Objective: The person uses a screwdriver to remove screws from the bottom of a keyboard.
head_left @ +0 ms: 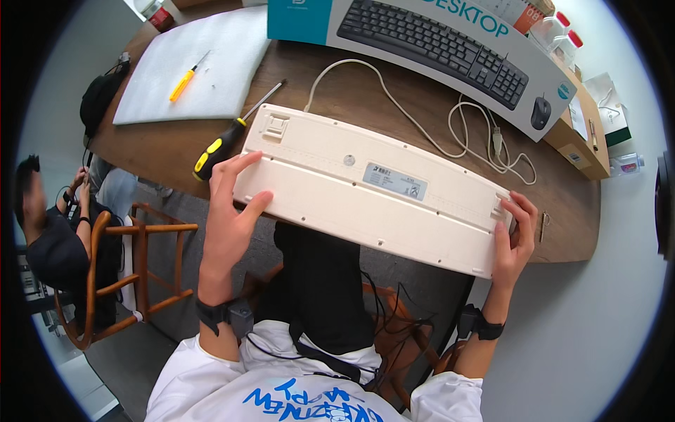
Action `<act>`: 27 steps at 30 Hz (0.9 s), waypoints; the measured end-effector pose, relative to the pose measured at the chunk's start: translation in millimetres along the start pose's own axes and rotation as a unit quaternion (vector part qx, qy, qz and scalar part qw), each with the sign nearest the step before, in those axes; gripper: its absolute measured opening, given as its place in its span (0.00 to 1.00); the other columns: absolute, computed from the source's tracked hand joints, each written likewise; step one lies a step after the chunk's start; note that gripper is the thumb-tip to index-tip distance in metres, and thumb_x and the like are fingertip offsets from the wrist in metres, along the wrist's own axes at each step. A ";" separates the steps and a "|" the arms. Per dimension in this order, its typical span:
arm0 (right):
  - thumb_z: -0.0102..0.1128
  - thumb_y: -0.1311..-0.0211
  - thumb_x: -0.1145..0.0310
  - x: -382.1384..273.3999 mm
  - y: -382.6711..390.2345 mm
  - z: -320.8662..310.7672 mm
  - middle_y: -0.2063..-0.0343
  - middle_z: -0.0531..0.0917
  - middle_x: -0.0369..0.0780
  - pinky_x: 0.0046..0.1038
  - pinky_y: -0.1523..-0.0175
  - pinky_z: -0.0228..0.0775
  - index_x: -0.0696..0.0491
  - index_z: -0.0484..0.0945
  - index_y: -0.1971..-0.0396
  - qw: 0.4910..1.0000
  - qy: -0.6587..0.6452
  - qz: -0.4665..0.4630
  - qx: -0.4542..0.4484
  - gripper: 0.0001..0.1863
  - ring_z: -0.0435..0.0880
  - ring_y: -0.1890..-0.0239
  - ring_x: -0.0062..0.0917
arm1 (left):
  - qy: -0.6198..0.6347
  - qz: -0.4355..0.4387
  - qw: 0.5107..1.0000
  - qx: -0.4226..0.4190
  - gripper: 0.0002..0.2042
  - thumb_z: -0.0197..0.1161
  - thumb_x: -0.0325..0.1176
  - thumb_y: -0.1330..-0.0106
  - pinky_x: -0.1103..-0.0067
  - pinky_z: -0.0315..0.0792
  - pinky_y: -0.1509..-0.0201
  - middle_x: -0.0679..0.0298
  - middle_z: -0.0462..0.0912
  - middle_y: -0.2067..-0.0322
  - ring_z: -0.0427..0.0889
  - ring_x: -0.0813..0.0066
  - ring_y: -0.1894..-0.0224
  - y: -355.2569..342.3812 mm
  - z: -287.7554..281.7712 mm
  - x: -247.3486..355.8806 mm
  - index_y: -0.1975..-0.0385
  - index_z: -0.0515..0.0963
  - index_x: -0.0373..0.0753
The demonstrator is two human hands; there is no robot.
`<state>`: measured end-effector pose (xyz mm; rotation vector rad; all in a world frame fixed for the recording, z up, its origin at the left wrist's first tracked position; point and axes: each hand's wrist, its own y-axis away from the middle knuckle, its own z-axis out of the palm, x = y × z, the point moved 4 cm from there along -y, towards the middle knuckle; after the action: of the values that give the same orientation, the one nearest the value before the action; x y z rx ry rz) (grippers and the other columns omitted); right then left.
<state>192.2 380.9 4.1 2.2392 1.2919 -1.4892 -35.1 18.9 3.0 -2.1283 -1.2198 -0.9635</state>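
A white keyboard (316, 190) lies underside up across the table's near edge, its screw holes and grey label facing me. My left hand (234, 204) grips its left end, thumb and fingers apart on the casing. At the right end, my right hand (515, 235) holds the keyboard with the thumb on the underside and fingers around the edge. From the keyboard's far side a white cable (380, 81) loops to a USB plug (498, 141). Just beyond my left hand rests a black and yellow screwdriver (223, 148).
A large keyboard box (436, 49) stands along the back of the wooden table (562, 218). On a white foam sheet (148, 91) lies a small yellow screwdriver (184, 83). A cardboard box (583, 151) is at the right. A person (60, 218) sits beyond a wooden chair (137, 243) at left.
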 end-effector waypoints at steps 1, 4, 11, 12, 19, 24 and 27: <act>0.57 0.47 0.75 -3.0 3.9 0.8 0.43 0.71 0.43 0.35 0.33 0.54 0.56 0.80 0.53 1.000 0.013 -0.006 -0.002 0.18 0.67 0.38 0.37 | 0.018 -0.009 1.000 0.005 0.27 0.65 0.28 0.41 0.69 0.59 0.32 0.57 0.65 0.41 0.66 0.58 0.38 3.7 0.0 -2.0 0.38 0.69 0.43; 0.56 0.48 0.76 -5.8 -2.8 2.2 0.44 0.72 0.45 0.35 0.34 0.56 0.57 0.80 0.54 0.999 0.037 -0.020 -0.006 0.18 0.67 0.38 0.37 | 0.056 -0.022 0.998 0.010 0.26 0.64 0.25 0.41 0.70 0.59 0.32 0.56 0.65 0.43 0.66 0.60 0.39 -2.5 -1.8 -1.8 0.39 0.70 0.41; 0.58 0.50 0.72 5.0 -1.0 5.3 0.47 0.71 0.50 0.42 0.32 0.55 0.59 0.75 0.51 0.997 0.076 -0.017 0.004 0.23 0.67 0.39 0.43 | 0.190 -0.073 0.978 -0.038 0.25 0.65 0.22 0.46 0.73 0.63 0.35 0.58 0.62 0.41 0.67 0.65 0.38 -10.1 17.5 -32.2 0.46 0.73 0.39; 0.58 0.50 0.70 7.3 -0.3 4.1 0.47 0.70 0.51 0.43 0.32 0.56 0.59 0.75 0.52 0.997 0.075 -0.024 0.009 0.22 0.67 0.39 0.44 | 0.178 -0.070 0.981 -0.032 0.24 0.66 0.23 0.46 0.72 0.63 0.35 0.58 0.61 0.41 0.66 0.65 0.37 -9.9 9.7 -21.5 0.47 0.74 0.40; 0.59 0.43 0.61 7.7 -1.3 5.1 0.46 0.71 0.53 0.48 0.32 0.55 0.57 0.76 0.56 0.995 0.096 -0.035 0.019 0.18 0.69 0.41 0.46 | 0.164 -0.098 0.981 -0.017 0.19 0.71 0.32 0.44 0.71 0.62 0.35 0.56 0.59 0.40 0.65 0.63 0.36 -5.1 -3.4 -11.5 0.52 0.76 0.43; 0.57 0.42 0.62 7.3 -0.8 0.4 0.45 0.70 0.53 0.48 0.32 0.54 0.57 0.75 0.55 0.993 0.111 -0.036 0.013 0.18 0.68 0.40 0.46 | 0.167 -0.085 0.982 -0.025 0.17 0.70 0.31 0.43 0.72 0.62 0.35 0.56 0.61 0.42 0.65 0.64 0.38 -12.6 3.3 -6.2 0.54 0.78 0.43; 0.57 0.42 0.65 8.8 -1.1 3.9 0.45 0.70 0.53 0.48 0.30 0.53 0.58 0.75 0.54 0.995 0.094 -0.035 0.010 0.18 0.68 0.39 0.47 | 0.168 -0.080 0.982 -0.022 0.17 0.70 0.27 0.44 0.72 0.62 0.35 0.57 0.61 0.42 0.66 0.64 0.39 -10.9 0.7 -5.3 0.54 0.78 0.42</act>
<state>189.9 384.5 -4.6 2.4192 1.4286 -1.3455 -46.3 21.8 -0.8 -1.8224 -1.2167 -1.3678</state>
